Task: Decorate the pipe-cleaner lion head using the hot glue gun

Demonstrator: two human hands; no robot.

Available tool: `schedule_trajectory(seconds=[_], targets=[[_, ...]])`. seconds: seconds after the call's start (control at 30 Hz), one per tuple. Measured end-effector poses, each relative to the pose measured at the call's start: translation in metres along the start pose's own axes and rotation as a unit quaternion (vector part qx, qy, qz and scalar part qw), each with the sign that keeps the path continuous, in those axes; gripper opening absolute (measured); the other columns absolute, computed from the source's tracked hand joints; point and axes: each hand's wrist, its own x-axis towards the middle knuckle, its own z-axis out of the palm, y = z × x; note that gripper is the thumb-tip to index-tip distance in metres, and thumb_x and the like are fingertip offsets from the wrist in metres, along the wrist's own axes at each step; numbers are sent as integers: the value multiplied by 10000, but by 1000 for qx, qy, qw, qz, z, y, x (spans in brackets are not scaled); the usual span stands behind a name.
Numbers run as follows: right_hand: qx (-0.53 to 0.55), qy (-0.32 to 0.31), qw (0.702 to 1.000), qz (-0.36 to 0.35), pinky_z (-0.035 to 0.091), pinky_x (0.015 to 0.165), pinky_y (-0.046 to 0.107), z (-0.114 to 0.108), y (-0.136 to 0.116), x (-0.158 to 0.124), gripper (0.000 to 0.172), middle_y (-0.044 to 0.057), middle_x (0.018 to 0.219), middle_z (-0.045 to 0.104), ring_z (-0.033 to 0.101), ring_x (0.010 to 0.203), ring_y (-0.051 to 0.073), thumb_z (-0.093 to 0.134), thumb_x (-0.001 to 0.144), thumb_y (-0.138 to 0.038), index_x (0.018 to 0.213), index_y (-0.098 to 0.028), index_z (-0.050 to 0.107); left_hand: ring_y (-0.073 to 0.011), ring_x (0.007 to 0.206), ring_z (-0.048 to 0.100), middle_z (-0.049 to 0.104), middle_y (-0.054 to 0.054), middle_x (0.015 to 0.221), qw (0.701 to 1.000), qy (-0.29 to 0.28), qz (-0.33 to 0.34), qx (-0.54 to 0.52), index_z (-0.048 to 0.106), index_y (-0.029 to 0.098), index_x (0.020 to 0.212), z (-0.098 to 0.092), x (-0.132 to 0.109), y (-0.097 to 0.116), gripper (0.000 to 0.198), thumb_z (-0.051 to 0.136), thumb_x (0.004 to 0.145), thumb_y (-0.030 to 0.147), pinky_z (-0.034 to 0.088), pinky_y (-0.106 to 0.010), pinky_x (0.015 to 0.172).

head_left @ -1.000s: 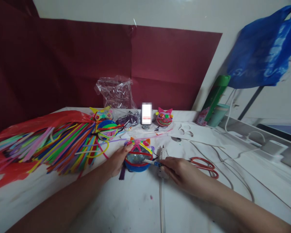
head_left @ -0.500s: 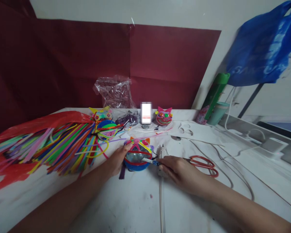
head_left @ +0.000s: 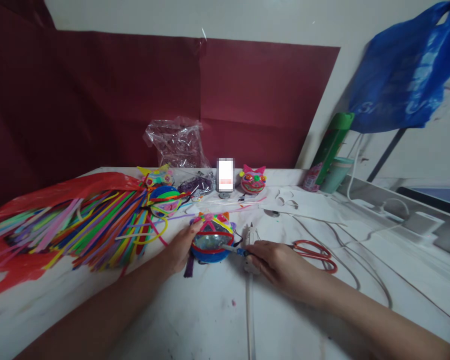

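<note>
My left hand (head_left: 182,245) is closed around the left side of a round lion-head craft (head_left: 211,257), steadying it on the table. The craft has a blue lower half, orange ears, a red-rimmed clear opening and a purple tassel (head_left: 188,266) hanging at its left. In my right hand (head_left: 273,260) is a slim blue-handled utility knife (head_left: 242,251), its pale blade pointing left into the right part of the opening. The blade's very tip is hard to make out. Just beyond the right fingers lies a white glue gun (head_left: 251,235), partly covered by that hand.
Red-handled scissors (head_left: 315,250) lie beside my right wrist. At left, many colourful pipe cleaners (head_left: 97,225) spread over a red bag (head_left: 86,182). Behind are a pink craft head (head_left: 253,180), a phone (head_left: 225,175) and clear plastic (head_left: 178,140). Cables (head_left: 333,230) run across the right side.
The craft has tipped slightly and shifted a little left under my left hand. The knife blade has turned slightly at the opening; both hands keep their hold.
</note>
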Motion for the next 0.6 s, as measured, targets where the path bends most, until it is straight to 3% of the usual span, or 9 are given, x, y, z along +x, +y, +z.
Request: schedule_trajectory(seconds=[0.27, 0.43, 0.6], targets=[[-7, 8, 1000, 8, 463, 633, 287, 1, -4, 1, 250, 101, 845, 702, 641, 698, 191, 409, 948, -215, 929, -160, 652, -212, 694, 720, 773, -69, 801, 1000, 17, -11, 14, 688, 161, 1056, 2, -1, -3, 405, 670, 793, 467, 564, -287, 648], [-6, -4, 1000, 18, 460, 632, 289, 1, -5, 2, 258, 105, 847, 699, 642, 702, 197, 400, 954, -219, 914, -154, 646, -212, 778, 728, 777, -74, 872, 1000, 21, 2, 0, 694, 152, 1028, 4, -2, -2, 374, 681, 782, 435, 571, -282, 706], [-6, 7, 1000, 11, 458, 644, 284, 2, -5, 2, 237, 95, 848, 698, 638, 711, 188, 409, 951, -210, 922, -158, 639, -207, 697, 725, 776, -62, 854, 1000, -1, -2, 9, 684, 179, 1098, 4, -2, -2, 395, 657, 805, 443, 573, -295, 666]])
